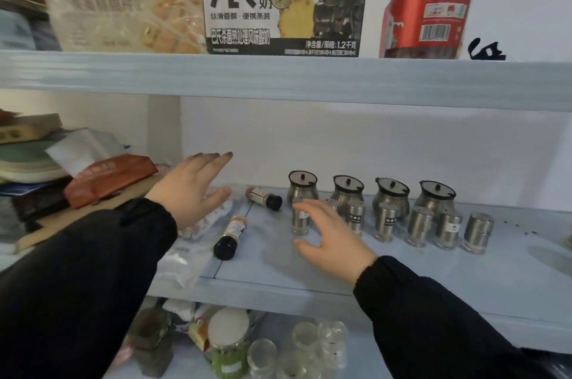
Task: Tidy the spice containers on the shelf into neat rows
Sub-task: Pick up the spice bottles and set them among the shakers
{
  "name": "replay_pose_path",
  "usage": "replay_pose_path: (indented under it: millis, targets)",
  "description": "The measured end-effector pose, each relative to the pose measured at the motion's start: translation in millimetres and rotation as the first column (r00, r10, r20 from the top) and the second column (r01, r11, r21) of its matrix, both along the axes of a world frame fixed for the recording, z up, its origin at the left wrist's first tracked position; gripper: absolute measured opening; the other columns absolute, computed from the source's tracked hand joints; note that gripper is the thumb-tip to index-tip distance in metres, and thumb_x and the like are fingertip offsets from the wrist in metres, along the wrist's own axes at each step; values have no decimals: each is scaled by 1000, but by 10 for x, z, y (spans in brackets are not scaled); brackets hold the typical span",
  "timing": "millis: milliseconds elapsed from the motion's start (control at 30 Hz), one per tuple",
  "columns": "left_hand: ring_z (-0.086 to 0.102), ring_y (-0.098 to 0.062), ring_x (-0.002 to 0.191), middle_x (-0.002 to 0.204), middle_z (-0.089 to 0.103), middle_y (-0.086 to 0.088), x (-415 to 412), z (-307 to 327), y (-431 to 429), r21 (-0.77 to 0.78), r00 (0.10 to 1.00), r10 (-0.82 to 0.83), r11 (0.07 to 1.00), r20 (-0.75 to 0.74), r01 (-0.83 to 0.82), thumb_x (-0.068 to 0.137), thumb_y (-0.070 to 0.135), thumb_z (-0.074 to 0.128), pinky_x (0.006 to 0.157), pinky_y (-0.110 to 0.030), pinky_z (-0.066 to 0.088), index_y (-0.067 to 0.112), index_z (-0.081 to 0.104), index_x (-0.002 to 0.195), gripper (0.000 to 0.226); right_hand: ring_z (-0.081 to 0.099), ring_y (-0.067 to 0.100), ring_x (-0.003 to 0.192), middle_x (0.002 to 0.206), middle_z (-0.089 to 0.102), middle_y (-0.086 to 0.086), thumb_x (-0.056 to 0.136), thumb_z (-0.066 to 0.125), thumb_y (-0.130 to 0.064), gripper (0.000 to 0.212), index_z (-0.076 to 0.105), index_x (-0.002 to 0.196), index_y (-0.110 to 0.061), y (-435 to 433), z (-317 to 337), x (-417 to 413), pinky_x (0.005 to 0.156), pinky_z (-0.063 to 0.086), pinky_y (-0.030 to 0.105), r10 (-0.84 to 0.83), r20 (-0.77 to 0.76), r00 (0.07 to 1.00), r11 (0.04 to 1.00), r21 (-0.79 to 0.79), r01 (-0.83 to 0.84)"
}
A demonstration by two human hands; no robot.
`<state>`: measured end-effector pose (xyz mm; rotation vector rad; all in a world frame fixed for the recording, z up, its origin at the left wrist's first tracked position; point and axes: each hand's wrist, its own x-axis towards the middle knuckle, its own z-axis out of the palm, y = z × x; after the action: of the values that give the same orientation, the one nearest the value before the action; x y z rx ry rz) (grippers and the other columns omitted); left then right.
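On the pale blue middle shelf (309,273), several steel lidded pots (391,196) stand in a back row, and several steel shakers (419,226) stand in a row before them. Two black-capped spice bottles lie on their sides: one (230,237) near the front left, another (264,198) further back. My left hand (193,186) hovers open above a clear plastic bag (198,242), left of the bottles. My right hand (332,236) is open with spread fingers, just in front of the leftmost shaker (299,220), not gripping it.
A brown pouch (108,179), papers and plates pile up at the shelf's left. The upper shelf holds a yoghurt carton (284,1), a snack pack and a red-labelled jar (433,1). The lower shelf holds glass jars (229,344).
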<state>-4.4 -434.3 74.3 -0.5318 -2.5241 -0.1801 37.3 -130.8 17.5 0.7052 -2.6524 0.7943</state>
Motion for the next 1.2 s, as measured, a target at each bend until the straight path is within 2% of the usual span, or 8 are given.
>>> replay_pose_path:
  millis: [200, 367, 500, 633, 733, 900, 1100, 1200]
  targets:
    - [27, -24, 140, 152, 33, -4, 322, -237, -484, -10, 995, 87, 996, 53, -87, 88, 64, 28, 114, -40, 25, 35, 14, 151, 70, 27, 16, 143, 157, 26, -2, 87, 62, -31, 69, 33, 149, -30, -702, 3, -296, 117, 20, 26, 136, 21, 990, 967, 216, -138]
    - [22, -19, 142, 156, 28, -1, 501, -286, -649, 10, 995, 83, 996, 54, -84, 90, 62, 30, 116, -36, 21, 32, 17, 151, 70, 17, 27, 148, 160, 27, 3, 86, 58, -1, 77, 31, 151, -32, -1073, -14, -508, 122, 16, 42, 224, -13, 974, 844, 503, -187]
    - [24, -18, 139, 154, 31, 0, 607, -312, -636, 12, 995, 82, 996, 60, -83, 90, 61, 31, 113, -32, 20, 32, 18, 151, 69, 29, 29, 144, 154, 40, 1, 90, 53, 0, 64, 43, 146, -30, -1222, -92, -635, 116, 28, 49, 292, -57, 955, 733, 655, -185]
    - [21, -19, 140, 153, 32, -1, 624, -317, -552, -1, 993, 73, 997, 97, -73, 86, 65, 22, 113, -34, 21, 30, 18, 151, 73, 56, 26, 116, 126, 60, -1, 84, 64, -20, 43, 56, 125, -32, -1207, -118, -674, 94, 50, 43, 245, -57, 968, 798, 579, -167]
    - [23, -19, 140, 150, 35, -1, 563, -347, -508, -7, 992, 56, 998, 109, -55, 87, 67, 22, 113, -37, 25, 30, 19, 150, 73, 63, 21, 99, 105, 64, -6, 78, 66, -29, 33, 56, 109, -35, -1063, -55, -642, 81, 50, 33, 140, 20, 990, 893, 429, -135]
    - [27, -18, 136, 146, 39, 1, 423, -381, -331, 22, 992, 29, 999, 121, -32, 86, 65, 24, 110, -33, 27, 29, 25, 147, 71, 64, 14, 97, 105, 69, -4, 81, 70, -37, 37, 61, 115, -27, -673, 84, -522, 84, 51, 28, 8, 165, 986, 1000, 10, -9]
    - [34, -18, 131, 140, 44, 0, 228, -391, 196, 40, 988, -59, 998, 143, 54, 84, 66, 23, 105, -31, 29, 29, 28, 146, 73, 65, 10, 99, 109, 67, -9, 78, 74, -36, 52, 49, 124, -39, -33, -6, -410, 94, 52, 34, 7, 270, 963, 988, -148, 35]
    - [34, -21, 133, 142, 44, -2, 127, -412, 547, 28, 985, -101, 995, 139, 99, 84, 66, 24, 108, -35, 30, 27, 30, 146, 73, 66, 5, 95, 110, 67, -12, 79, 76, -29, 59, 44, 127, -44, 359, 22, -316, 91, 52, 28, -26, 254, 967, 994, -97, 52]
